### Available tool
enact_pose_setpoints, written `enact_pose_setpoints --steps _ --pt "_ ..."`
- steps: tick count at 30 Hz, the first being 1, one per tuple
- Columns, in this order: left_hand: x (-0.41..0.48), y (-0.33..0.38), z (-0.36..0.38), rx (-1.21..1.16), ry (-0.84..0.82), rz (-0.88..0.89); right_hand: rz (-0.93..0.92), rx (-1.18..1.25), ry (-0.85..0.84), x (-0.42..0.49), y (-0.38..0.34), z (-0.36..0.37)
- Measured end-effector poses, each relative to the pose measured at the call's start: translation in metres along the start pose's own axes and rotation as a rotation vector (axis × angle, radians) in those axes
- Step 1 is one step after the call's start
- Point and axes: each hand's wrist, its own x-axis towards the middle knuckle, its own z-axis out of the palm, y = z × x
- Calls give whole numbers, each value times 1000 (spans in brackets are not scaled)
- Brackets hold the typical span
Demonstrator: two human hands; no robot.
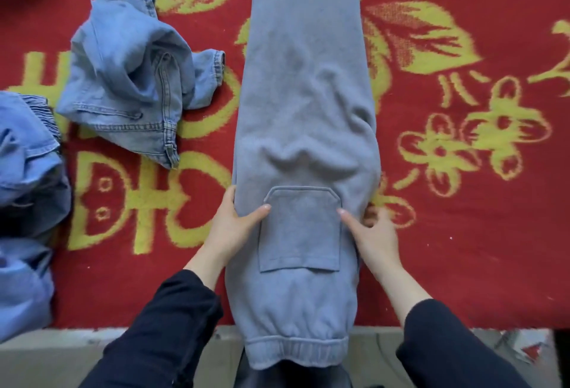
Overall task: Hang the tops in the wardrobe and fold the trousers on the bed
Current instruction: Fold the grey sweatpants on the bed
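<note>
Grey sweatpants (pixel 305 104) lie folded lengthwise down the middle of the bed, legs stretching away from me and the elastic waistband hanging over the near edge. A patch pocket faces up. My left hand (pixel 237 221) grips the left edge of the trousers beside the pocket, thumb on top. My right hand (pixel 370 227) pinches the right edge at the same height, its forefinger lying on the fabric next to the pocket.
A crumpled light-blue denim garment (pixel 132 79) lies on the red and yellow blanket (pixel 462 171) to the left. More blue denim clothing (pixel 27 202) is piled at the far left edge. The bed's near edge runs along the bottom.
</note>
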Motion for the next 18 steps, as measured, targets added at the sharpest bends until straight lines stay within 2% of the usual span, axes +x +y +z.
enact_pose_setpoints --steps 3,6,8,11,13,15,18 --pt "-16 -18 5 8 31 38 -17 -64 -181 -34 44 2" --pt "-41 -39 5 -104 170 -93 2 109 -110 -51 71 -6" --pt "-67 -57 7 -39 120 -150 49 136 -158 -63 85 -12" --pt "-113 -86 13 7 -27 -223 142 98 -387 -87 112 -21" --pt "-139 -98 18 55 -47 -216 155 167 -428 -100 125 -28" --pt "-161 -96 23 5 2 -178 137 215 -390 -109 128 -37" --pt "-195 -85 29 -60 -12 -22 107 184 -374 -127 124 -55"
